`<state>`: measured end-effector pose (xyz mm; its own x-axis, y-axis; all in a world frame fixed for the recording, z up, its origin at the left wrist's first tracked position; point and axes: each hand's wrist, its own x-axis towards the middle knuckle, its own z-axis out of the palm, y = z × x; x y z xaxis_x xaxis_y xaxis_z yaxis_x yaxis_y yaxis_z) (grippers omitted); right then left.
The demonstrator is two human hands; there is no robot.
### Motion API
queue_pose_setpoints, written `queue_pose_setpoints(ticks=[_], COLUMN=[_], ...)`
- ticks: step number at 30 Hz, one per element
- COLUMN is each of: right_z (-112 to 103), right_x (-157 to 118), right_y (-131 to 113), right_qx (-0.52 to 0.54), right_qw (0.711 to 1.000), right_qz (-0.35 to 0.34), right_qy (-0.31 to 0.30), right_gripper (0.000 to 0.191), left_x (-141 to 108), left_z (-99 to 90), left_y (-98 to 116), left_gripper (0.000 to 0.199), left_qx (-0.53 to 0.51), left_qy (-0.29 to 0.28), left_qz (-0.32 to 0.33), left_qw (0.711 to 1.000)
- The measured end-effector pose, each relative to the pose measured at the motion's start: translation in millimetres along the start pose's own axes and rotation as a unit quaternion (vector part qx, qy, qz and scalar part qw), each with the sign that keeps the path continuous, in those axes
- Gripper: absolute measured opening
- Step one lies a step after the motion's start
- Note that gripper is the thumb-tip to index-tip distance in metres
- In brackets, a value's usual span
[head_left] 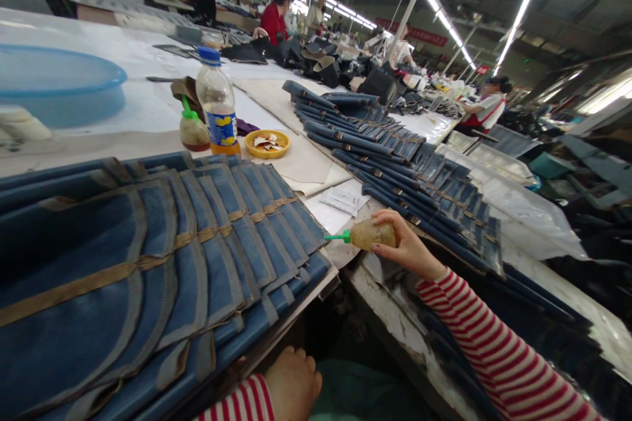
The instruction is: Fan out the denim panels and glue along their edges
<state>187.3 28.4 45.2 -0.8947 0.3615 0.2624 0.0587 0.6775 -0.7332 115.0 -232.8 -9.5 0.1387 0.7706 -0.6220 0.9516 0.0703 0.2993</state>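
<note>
My right hand (407,247) is closed around a small squeeze bottle (368,235) with yellowish contents. The bottle lies tilted on its side, its green nozzle pointing left toward the corner of a fanned stack of blue leather pieces (192,263). These pieces overlap, with grey edges and brown strips across them. Low in the view, my left hand (293,383) is curled closed beside the table edge below that stack. Its inner side is hidden, so any held item cannot be made out. Right of the squeeze bottle lies a second row of folded blue leather pieces (395,164).
Behind the stack stand a blue-capped drink bottle (217,105), another green-tipped squeeze bottle (192,128) and a yellow dish (267,145) of scraps. A blue basin (59,85) sits far left. A small white packet (344,198) lies between the stacks. Several people work farther back.
</note>
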Motion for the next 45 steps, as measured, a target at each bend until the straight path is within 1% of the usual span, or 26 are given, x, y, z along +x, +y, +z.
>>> queue_pose_setpoints(ticks=[3, 6, 9, 12, 15, 18, 20, 25, 27, 30, 36, 38, 43, 45], right_z=[5.7, 12.0, 19.9, 30.5, 40.9, 44.8, 41.8, 24.2, 20.8, 25.9, 48.5, 49.0, 38.9, 38.9], right_x=[2.5, 11.6, 28.2, 50.3, 71.8, 83.5, 82.6, 63.0, 58.7, 63.8, 91.0, 92.7, 82.7, 81.9], right_y=[-0.7, -1.6, -0.8, 2.6, 6.2, 7.3, 6.0, -1.6, -3.9, -3.2, 7.2, 8.2, 5.0, 5.4], right_qx=[-0.01, -0.013, -0.012, -0.008, -0.001, 0.004, 0.009, -0.003, -0.007, 0.001, 0.008, 0.015, 0.034, 0.036], right_qw=[1.0, 1.0, 1.0, 0.999, 0.999, 0.999, 0.999, 1.0, 1.0, 1.0, 0.999, 0.999, 0.999, 0.999], right_qz=[-0.001, 0.01, 0.002, -0.014, -0.014, -0.018, -0.02, -0.01, -0.006, -0.001, -0.012, -0.012, 0.005, 0.004], right_qy=[0.011, 0.022, 0.023, 0.029, 0.034, 0.032, 0.026, 0.002, -0.002, 0.005, 0.045, 0.045, 0.023, 0.022], right_gripper=[0.04, 0.046, 0.049, 0.047, 0.048, 0.049, 0.048, 0.047, 0.047, 0.046, 0.046, 0.047, 0.047, 0.046], left_x=[0.5, 0.8, 2.0, 4.8, 7.3, 8.3, 9.3, 16.0, 18.7, 20.4, 18.1, 17.4, 18.9, 20.2], left_z=[-0.6, -0.4, 2.1, 5.5, 6.9, 6.4, 6.7, 13.8, 17.2, 18.8, 12.0, 10.5, 11.5, 12.3], left_y=[0.1, -1.2, -3.5, -4.9, -5.3, -6.0, -7.0, -9.7, -10.3, -10.6, -11.2, -11.2, -10.7, -10.4], left_gripper=[0.032, 0.031, 0.03, 0.029, 0.03, 0.03, 0.031, 0.033, 0.034, 0.035, 0.033, 0.034, 0.035, 0.035], left_qx=[0.004, 0.01, 0.01, 0.003, -0.004, -0.008, -0.011, -0.021, -0.021, -0.017, -0.015, -0.015, -0.012, -0.009], left_qy=[-0.003, -0.008, -0.013, -0.005, 0.0, 0.004, 0.003, 0.002, 0.006, 0.01, 0.006, 0.0, -0.015, -0.019], left_qz=[-0.003, 0.002, 0.014, 0.016, 0.013, 0.017, 0.021, 0.022, 0.022, 0.022, 0.02, 0.021, 0.027, 0.026], left_qw=[1.0, 1.0, 1.0, 1.0, 1.0, 1.0, 1.0, 1.0, 1.0, 1.0, 1.0, 1.0, 0.999, 0.999])
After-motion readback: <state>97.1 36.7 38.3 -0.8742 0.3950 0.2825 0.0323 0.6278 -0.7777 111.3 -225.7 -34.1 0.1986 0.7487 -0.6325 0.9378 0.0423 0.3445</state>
